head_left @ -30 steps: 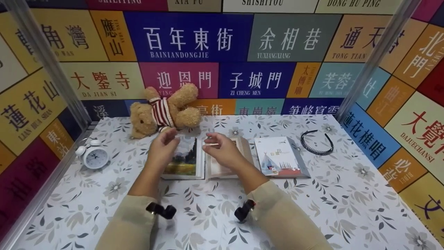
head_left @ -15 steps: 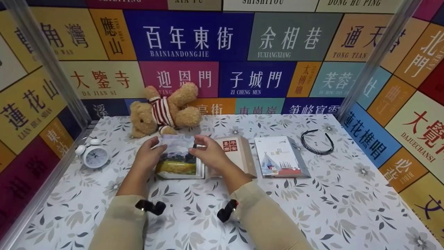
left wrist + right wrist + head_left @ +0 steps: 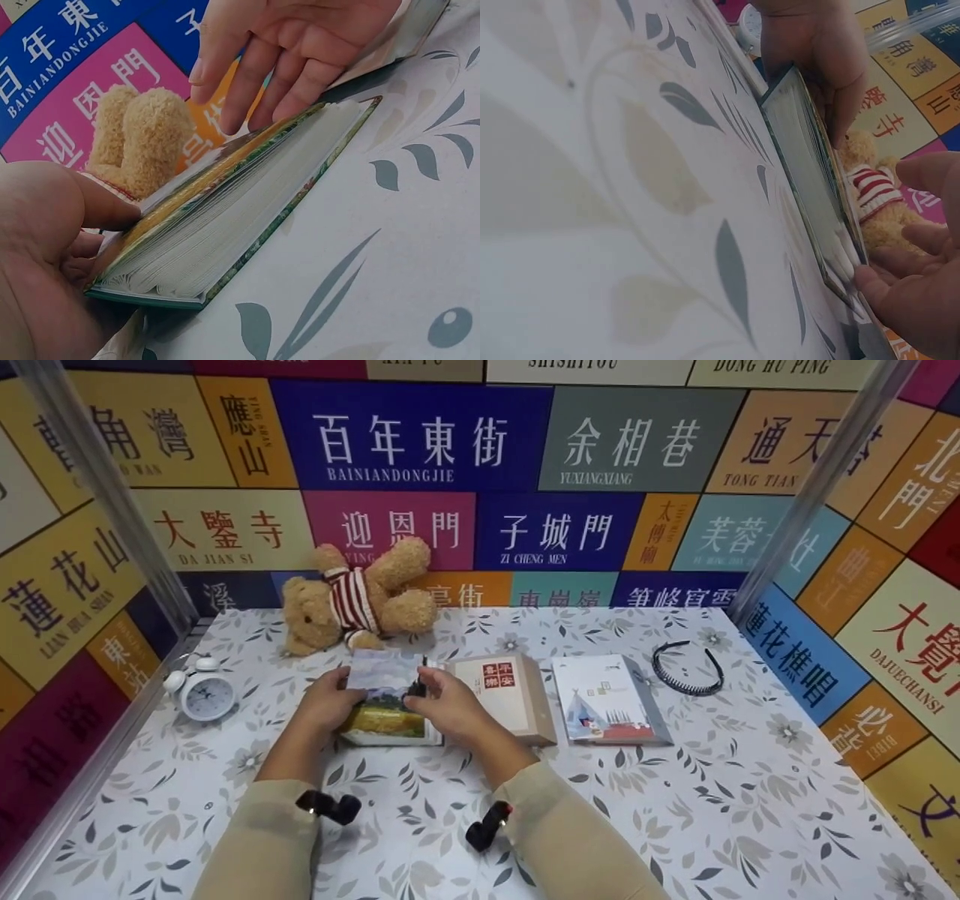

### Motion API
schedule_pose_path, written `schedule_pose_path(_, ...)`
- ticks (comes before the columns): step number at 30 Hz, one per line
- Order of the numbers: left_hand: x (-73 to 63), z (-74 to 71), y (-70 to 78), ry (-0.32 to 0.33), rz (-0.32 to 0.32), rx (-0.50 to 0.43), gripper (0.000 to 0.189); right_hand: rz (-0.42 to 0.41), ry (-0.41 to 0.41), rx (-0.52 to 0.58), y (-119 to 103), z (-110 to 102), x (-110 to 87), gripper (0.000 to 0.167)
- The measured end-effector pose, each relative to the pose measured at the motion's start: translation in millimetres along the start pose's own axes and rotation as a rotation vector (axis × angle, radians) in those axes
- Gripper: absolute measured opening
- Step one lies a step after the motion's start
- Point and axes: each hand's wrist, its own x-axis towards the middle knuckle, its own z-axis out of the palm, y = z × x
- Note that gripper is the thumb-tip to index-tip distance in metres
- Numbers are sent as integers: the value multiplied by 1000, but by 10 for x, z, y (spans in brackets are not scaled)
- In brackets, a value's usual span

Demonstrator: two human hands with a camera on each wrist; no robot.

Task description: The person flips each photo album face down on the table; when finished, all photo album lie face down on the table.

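A thick book with a landscape painting on its cover [image 3: 385, 718] lies on the patterned tablecloth, its white page edges [image 3: 225, 217] facing me. At its left side my left hand [image 3: 324, 703] grips it, thumb over the cover and the other fingers round the edge. My right hand [image 3: 452, 706] is at the opposite side. Its thumb touches near the book's edge in the right wrist view, while the other fingers [image 3: 259, 82] extend loosely above the cover. A beige book with red square stamps [image 3: 499, 706] lies just right of this hand, partly hidden by it.
Behind the painted book lies a teddy bear [image 3: 352, 604] in a striped shirt. A white alarm clock [image 3: 208, 695] stands at the left. To the right are a white book with a tent picture [image 3: 602, 706] and a black headband [image 3: 686, 669]. Sign-covered walls enclose the table.
Both hands have come down and left, from above the books to the painted book's two sides. The left hand has taken hold of it. The beige book's cover is now less hidden.
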Motion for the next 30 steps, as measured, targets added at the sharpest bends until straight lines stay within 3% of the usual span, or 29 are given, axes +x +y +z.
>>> schedule_pose_path(4,-30,-55,23,-11,0,-61,73,-12,-24,4,-3,12,-6,70)
schedule_pose_path(10,-61,-149,96,20,-15,-225,75,-59,-69,13,-14,20,-16,68)
schedule_pose_path(17,-104,-156,145,-20,-27,-403,66,-47,-55,52,-47,-4,-31,66)
schedule_pose_path(25,-218,-62,276,-132,87,-603,56,0,-21,104,-202,-43,-82,61)
schedule_pose_path(30,-283,39,358,-158,149,-610,53,-56,-9,131,-301,-70,-124,57)
